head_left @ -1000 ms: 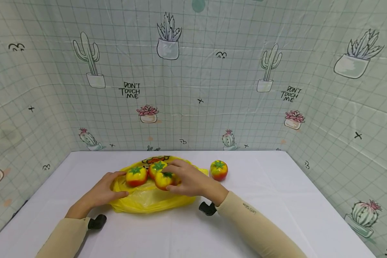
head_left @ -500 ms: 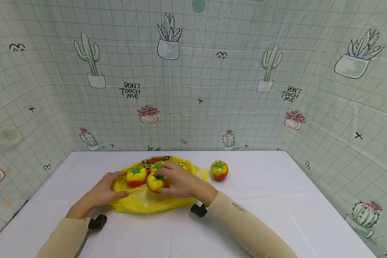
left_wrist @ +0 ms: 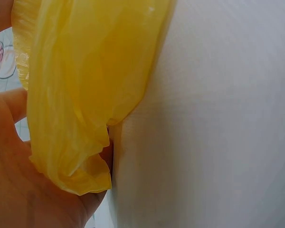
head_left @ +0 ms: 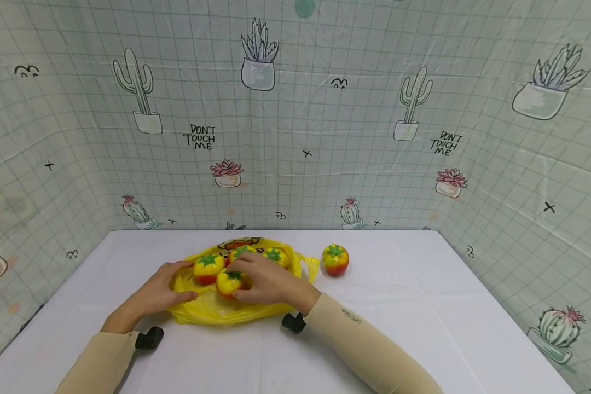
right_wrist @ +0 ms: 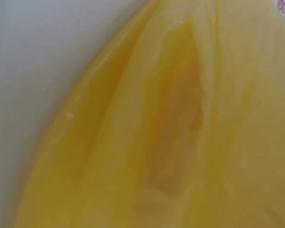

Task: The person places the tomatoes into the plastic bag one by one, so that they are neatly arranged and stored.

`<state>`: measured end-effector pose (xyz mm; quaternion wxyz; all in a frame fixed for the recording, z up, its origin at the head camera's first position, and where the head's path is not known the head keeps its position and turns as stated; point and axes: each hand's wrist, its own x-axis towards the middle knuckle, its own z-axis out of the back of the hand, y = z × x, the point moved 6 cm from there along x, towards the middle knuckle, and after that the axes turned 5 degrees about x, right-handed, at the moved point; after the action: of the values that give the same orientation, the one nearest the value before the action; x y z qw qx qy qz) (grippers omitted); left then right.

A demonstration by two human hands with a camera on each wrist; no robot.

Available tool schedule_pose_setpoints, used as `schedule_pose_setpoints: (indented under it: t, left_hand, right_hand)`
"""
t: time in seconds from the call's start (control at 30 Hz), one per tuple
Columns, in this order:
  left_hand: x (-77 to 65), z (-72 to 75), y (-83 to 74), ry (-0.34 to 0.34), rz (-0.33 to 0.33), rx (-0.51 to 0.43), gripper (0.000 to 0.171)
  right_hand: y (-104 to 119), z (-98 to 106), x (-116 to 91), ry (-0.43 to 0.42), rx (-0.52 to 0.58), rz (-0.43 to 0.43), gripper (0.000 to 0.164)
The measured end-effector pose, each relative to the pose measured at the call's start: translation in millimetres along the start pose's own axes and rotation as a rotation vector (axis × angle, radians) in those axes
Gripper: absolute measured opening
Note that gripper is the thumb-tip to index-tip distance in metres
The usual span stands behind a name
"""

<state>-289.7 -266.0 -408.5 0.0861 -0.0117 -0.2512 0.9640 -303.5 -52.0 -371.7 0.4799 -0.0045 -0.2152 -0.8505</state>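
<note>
In the head view, a yellow plastic bag lies spread at the left middle of the table with its mouth open. My right hand grips a yellow-and-red tomato with green leaves on top, low over the bag's mouth. Three similar ones lie beyond it: a left tomato, a partly covered tomato and a right tomato. My left hand holds the bag's left end, thumb in front and fingers behind. Folds of the bag hide part of that hand in the left wrist view; yellow film fills most of the right wrist view.
One more tomato stands on the white tablecloth, right of the bag's handle. A checked curtain with cactus prints encloses the back and both sides.
My right hand has moved left and slightly toward me with the tomato, uncovering the right tomato in the bag. The left hand stays in place on the bag.
</note>
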Motion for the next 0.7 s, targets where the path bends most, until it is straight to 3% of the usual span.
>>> schedule_pose_setpoints:
  t: [0.37, 0.7]
  left_hand:
    - [-0.2, 0.6, -0.3, 0.010, 0.002, -0.007, 0.081]
    - [-0.9, 2.2, -1.0, 0.012, 0.004, -0.017, 0.080]
  right_hand:
    - [-4.7, -12.0, 5.2, 0.028, -0.004, -0.041, 0.044]
    - [-2.9, -15.5, 5.7, 0.034, -0.008, -0.025, 0.044]
